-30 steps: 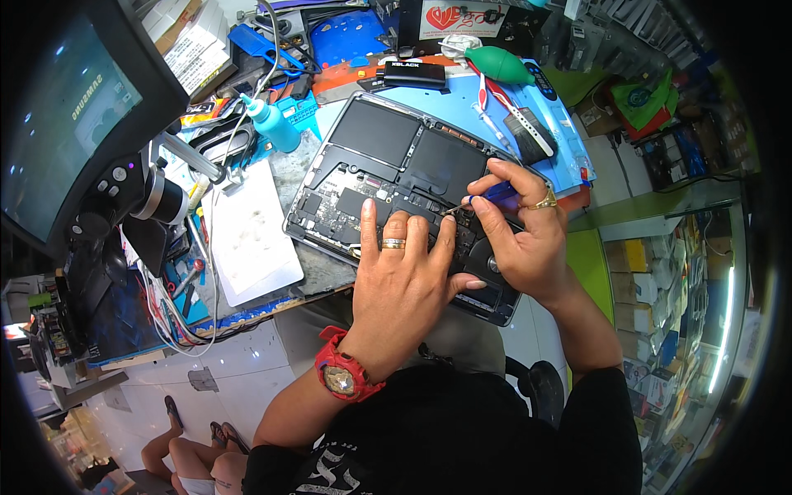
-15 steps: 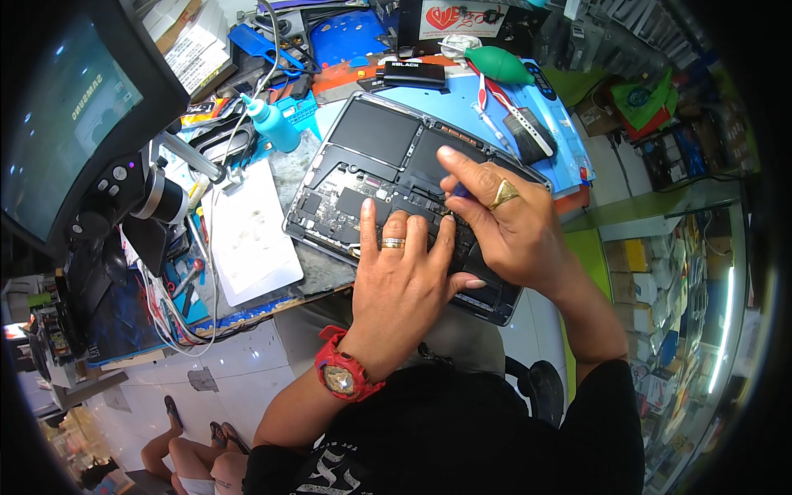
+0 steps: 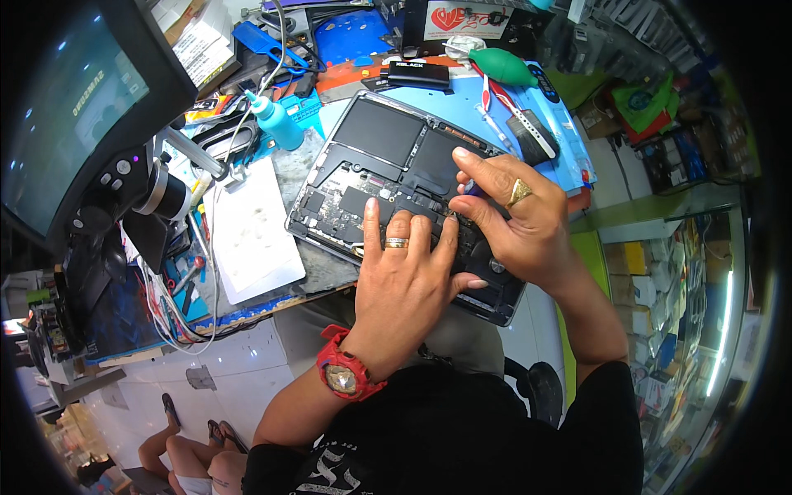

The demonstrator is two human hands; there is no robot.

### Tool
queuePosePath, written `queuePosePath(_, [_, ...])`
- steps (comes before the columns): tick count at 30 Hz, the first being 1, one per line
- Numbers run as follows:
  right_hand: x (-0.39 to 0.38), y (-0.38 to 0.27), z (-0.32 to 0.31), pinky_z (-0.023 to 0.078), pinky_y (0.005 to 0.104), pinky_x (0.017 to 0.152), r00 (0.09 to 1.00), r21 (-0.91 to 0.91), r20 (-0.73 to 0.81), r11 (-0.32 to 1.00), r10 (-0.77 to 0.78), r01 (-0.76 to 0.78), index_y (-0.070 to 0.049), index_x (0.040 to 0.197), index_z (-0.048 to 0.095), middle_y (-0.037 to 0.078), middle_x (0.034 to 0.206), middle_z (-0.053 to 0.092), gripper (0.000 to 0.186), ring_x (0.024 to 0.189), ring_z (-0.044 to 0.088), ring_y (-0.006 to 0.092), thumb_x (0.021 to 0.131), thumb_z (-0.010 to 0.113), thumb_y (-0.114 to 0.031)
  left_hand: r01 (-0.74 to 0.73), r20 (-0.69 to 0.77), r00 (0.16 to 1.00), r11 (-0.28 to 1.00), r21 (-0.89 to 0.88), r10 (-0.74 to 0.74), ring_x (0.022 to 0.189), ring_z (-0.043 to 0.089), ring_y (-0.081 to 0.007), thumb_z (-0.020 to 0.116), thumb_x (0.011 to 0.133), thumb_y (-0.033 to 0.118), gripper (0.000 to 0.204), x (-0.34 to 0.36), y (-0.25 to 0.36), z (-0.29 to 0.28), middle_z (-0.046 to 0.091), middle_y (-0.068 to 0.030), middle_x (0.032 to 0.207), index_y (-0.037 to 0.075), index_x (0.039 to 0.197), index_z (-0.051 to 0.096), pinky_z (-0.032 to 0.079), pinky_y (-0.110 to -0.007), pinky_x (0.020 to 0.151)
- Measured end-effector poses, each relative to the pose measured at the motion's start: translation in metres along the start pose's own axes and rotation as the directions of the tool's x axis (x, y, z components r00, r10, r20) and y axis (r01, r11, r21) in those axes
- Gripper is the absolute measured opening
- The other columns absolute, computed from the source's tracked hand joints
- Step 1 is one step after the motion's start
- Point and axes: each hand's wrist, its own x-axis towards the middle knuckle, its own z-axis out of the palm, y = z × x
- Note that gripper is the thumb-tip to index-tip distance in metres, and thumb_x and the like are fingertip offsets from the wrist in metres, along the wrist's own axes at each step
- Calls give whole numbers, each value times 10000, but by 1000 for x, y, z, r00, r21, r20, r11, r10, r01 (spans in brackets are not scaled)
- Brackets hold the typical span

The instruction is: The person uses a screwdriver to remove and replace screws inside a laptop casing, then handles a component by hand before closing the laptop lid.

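A laptop (image 3: 375, 139) lies with its bottom cover off, tilted across the bench's front edge, its black battery packs and circuit board (image 3: 356, 200) exposed. My left hand (image 3: 406, 268) rests over the near part of the board, fingers spread, the middle ones bent, and the thumb out to the right. Over the right part of the laptop, my right hand (image 3: 518, 216) pinches a small screwdriver (image 3: 471, 190) between thumb and forefinger. Only a bit of its blue-purple handle shows; its tip is hidden by the fingers.
At left stand a microscope with a screen (image 3: 78, 107) and a white pad (image 3: 252, 239). Behind the laptop are a light-blue squeeze bottle (image 3: 276, 122), a black box (image 3: 418, 75), a green air blower (image 3: 503, 66) and a brush (image 3: 530, 132). A glass cabinet (image 3: 685, 330) stands at right.
My right hand has shifted slightly right and turned a little, its pinch still closed on the screwdriver. My left hand stays in place on the laptop.
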Motion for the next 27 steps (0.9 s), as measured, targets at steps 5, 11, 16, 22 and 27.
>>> queuePosePath(5, [-5,-1,4,590,360,671,998,24,-34,999,45,-44,-43,1433,664,153,948,730,566,775,726,265,891,817,23,4,10,1000,1000,6,-4,1207,578,-345,670,900,644,780,0,1,-1,590,-134,1106,31,1383,662,302,-686,1236])
queuePosePath(11, [-6,-2,0,603,357,713,994,61,-88,996,67,-62,-43,1441,655,149,991,747,585,830,743,244,886,814,53,9,11,1000,1000,6,-9,1215,579,-338,669,901,650,777,0,0,-2,595,-133,1114,43,1386,670,306,-675,1240])
queuePosePath(16, [-8,1,1,606,349,730,991,71,-100,994,87,-81,-33,1432,658,144,1008,756,580,847,746,226,884,831,44,7,7,1000,1000,-6,-7,1213,581,-343,670,902,647,773,-1,0,-1,597,-135,1109,39,1381,678,302,-679,1241])
queuePosePath(22, [-15,2,1,619,307,777,955,188,-160,958,249,-219,-2,1417,653,112,1031,764,556,883,750,159,898,850,14,-11,-24,1000,999,-44,10,1184,599,-342,676,895,640,761,-1,-4,1,595,-137,1094,39,1361,703,305,-694,1232])
queuePosePath(27, [-16,-4,-1,624,281,815,883,437,-169,836,438,-331,1,1428,616,80,1022,747,526,890,734,114,945,826,-3,-8,-95,995,993,-120,-3,1103,616,-319,771,912,478,547,-2,-7,0,599,-106,1073,81,1284,720,319,-667,1220])
